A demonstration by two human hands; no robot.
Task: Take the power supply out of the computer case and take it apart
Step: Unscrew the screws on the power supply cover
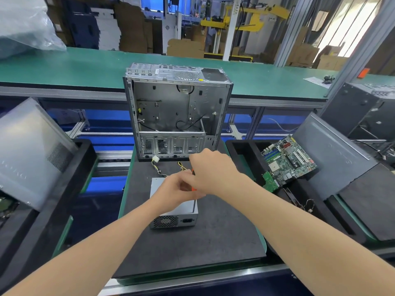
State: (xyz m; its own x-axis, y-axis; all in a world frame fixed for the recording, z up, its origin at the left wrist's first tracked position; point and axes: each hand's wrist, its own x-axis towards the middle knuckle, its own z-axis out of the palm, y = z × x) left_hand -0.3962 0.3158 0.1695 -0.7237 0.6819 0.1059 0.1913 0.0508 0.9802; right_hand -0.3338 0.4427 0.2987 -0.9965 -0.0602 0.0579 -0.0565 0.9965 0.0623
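Centre frame: power supply (174, 218) on dark mat (192, 248), before the open steel case (177, 107).
Over it, left hand (177, 189) and right hand (210, 169), fingers curled round an orange-handled tool (193, 189), hide its grey top.

— Where's the PSU (173, 220)?
— Out of the case (171, 107), lying flat on the black mat (203, 242), nearer us and apart from it. It's a grey metal box; the near face shows a mesh vent with a black power socket beside it.
— Opened up?
— The cover looks on (much of the top is hidden). Yellow-and-black wires (158, 169) trail from its far end toward the case, ending in a white plug.
— And the case?
— Silver, upright at the mat's far edge, open side toward us, nearly bare inside but for a few black cables.
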